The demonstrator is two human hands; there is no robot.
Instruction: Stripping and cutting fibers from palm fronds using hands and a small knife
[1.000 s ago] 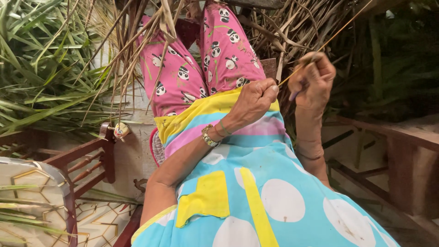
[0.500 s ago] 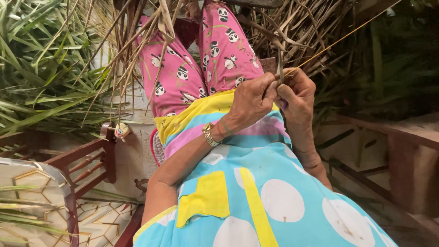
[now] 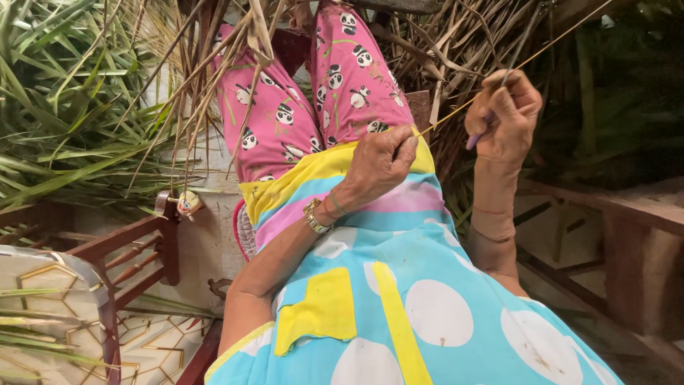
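My left hand [image 3: 379, 162] rests on my lap, its fingers pinched on the near end of a thin yellow leaf midrib [image 3: 456, 110]. The midrib runs up to the right past my right hand [image 3: 503, 118], which is raised and closed on a small knife with a purple handle [image 3: 476, 137]. A thin dark strip [image 3: 519, 48] rises from the right hand's fingers. I sit in a blue, yellow and white dress [image 3: 399, 285] over pink patterned trousers [image 3: 313, 93].
Green palm leaves [image 3: 64, 100] are heaped at the left, dry brown fronds [image 3: 456, 43] behind my knees. A dark wooden chair arm [image 3: 135, 239] and a patterned cushion [image 3: 50, 299] stand at the lower left. A wooden bench [image 3: 613, 214] is at the right.
My right hand has pulled away from the left, up and to the right, along the midrib. My left hand has dropped slightly toward my lap.
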